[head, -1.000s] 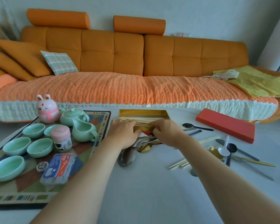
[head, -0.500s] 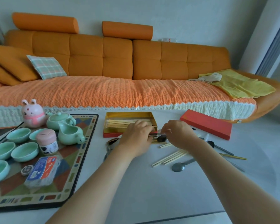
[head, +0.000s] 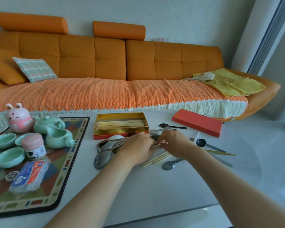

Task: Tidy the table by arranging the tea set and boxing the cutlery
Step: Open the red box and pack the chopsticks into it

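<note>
A gold-lined red box (head: 122, 130) sits open on the white table with pale chopsticks (head: 122, 125) lying inside. Just in front of it my left hand (head: 136, 148) is closed over a bunch of metal spoons (head: 105, 150) whose bowls fan out to the left. My right hand (head: 174, 143) meets it from the right, fingers pinched on the handles of the same bunch. More chopsticks (head: 156, 159) lie under my wrists. The red lid (head: 197, 122) rests at the back right. The green teapot (head: 48, 123), pitcher (head: 58, 137) and cups (head: 9, 157) stand on a patterned mat (head: 69, 155).
Loose spoons (head: 171, 164) and a black spoon (head: 202, 143) lie right of my hands, plus a gold utensil (head: 220, 152). A pink rabbit figure (head: 19, 116), a pink-lidded jar (head: 34, 145) and a wrapped packet (head: 28, 176) share the mat. An orange sofa (head: 105, 89) runs behind the table.
The view has swung and closed in. Both hands have drawn slightly back from the box edge and now bunch the spoons together in front of it.
</note>
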Demonstrator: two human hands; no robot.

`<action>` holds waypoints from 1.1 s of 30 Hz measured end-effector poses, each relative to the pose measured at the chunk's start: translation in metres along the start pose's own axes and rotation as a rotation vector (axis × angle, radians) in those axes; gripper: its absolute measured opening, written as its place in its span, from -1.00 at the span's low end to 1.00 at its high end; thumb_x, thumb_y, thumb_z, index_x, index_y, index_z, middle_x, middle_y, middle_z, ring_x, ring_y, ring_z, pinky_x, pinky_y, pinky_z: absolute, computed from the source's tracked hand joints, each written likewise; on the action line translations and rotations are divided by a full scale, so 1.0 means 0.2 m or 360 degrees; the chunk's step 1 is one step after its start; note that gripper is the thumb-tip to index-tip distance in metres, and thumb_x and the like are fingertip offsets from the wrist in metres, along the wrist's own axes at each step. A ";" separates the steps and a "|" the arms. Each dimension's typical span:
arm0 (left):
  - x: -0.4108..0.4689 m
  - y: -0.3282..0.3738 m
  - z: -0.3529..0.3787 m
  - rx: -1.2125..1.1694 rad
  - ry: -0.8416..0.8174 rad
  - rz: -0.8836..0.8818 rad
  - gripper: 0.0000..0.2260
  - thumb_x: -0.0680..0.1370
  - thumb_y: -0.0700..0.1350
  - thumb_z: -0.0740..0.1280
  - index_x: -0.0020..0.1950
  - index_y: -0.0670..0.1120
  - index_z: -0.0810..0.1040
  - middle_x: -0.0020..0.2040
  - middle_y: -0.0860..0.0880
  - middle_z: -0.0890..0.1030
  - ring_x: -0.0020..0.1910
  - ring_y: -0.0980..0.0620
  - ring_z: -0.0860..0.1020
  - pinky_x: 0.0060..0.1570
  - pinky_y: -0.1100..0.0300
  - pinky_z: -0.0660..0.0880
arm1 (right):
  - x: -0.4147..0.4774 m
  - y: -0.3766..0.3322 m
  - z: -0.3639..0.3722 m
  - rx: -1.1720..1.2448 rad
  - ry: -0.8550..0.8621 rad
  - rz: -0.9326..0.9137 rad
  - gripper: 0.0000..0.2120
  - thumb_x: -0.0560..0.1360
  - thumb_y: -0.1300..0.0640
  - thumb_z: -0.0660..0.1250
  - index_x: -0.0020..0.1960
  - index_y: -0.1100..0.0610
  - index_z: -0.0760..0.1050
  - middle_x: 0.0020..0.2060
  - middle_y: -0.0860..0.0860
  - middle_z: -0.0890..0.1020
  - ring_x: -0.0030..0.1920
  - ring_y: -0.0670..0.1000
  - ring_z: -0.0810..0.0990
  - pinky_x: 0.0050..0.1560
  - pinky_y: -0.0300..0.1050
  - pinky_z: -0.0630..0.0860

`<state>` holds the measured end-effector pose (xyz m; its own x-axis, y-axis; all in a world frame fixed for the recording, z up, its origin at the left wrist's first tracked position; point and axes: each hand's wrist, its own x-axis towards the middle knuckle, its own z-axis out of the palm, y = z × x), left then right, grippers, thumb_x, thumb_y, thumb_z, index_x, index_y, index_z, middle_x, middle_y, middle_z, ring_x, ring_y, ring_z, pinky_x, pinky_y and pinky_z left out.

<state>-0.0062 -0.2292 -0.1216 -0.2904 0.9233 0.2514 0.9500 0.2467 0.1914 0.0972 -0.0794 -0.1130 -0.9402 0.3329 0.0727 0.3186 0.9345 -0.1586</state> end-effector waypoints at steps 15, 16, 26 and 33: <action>-0.02 -0.12 -0.05 -0.0099 0.0192 -0.0245 -0.77 0.61 -0.21 0.24 0.18 -0.02 0.61 0.08 0.00 0.56 0.01 -0.01 0.53 -0.09 0.14 0.47 | 0.04 -0.07 -0.03 0.0262 0.0052 -0.0063 -0.79 0.57 0.13 0.29 0.12 -0.04 0.65 -0.10 -0.20 0.57 -0.12 -0.14 0.53 -0.08 -0.26 0.47; -0.02 -0.15 -0.08 -0.0076 0.0262 -0.0262 -0.78 0.62 -0.21 0.24 0.17 -0.02 0.61 0.07 0.01 0.56 0.02 0.00 0.52 -0.05 0.13 0.49 | 0.05 -0.08 -0.04 0.0281 0.0107 -0.0062 -0.78 0.58 0.14 0.27 0.13 -0.02 0.64 -0.08 -0.16 0.59 -0.10 -0.09 0.56 -0.06 -0.19 0.52; -0.13 -0.52 -0.25 0.0107 0.0575 -0.0511 -0.81 0.62 -0.12 0.27 0.18 0.03 0.60 0.12 0.02 0.57 0.16 -0.07 0.47 0.14 0.00 0.41 | 0.28 -0.27 0.02 0.0382 0.0686 -0.0199 -0.78 0.62 0.24 0.24 0.15 0.18 0.64 -0.03 0.06 0.62 -0.06 0.07 0.56 -0.06 -0.16 0.41; -0.17 -0.54 -0.20 0.0101 0.0208 -0.0503 -0.59 0.64 0.11 0.15 0.47 0.05 0.38 0.43 0.06 0.41 0.41 -0.01 0.32 0.35 0.00 0.27 | 0.45 -0.39 0.09 0.0298 0.0451 0.0026 -0.64 0.55 0.36 0.21 0.21 0.07 0.62 0.07 0.05 0.59 0.08 0.10 0.53 0.11 -0.08 0.47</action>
<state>-0.1037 -0.3002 -0.1128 -0.5798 0.7538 0.3093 0.8148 0.5360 0.2209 -0.0151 -0.1243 -0.1124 -0.8559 0.3937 0.3354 0.2807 0.8983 -0.3382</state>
